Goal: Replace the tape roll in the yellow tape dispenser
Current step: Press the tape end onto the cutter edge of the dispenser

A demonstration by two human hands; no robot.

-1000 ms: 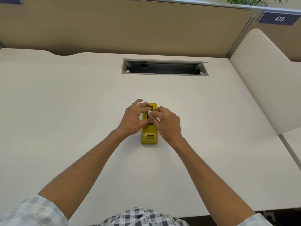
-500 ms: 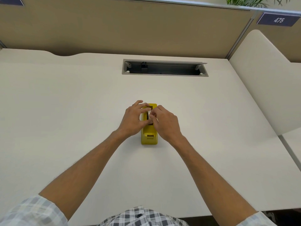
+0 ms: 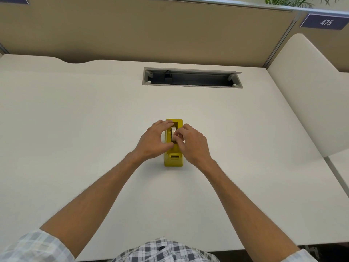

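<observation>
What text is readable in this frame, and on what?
"475": white digits on the dark blue sign fixed to the partition, top right.
A second dark blue sign at top left is cut off by the frame edge; nothing readable on it.
No print can be made out on the yellow tape dispenser or the tape roll.

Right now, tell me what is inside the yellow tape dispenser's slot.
A pale tape roll sits in the yellow tape dispenser, with the left hand and right hand pinching at it. Their fingers hide its lower part and its hub.
</observation>
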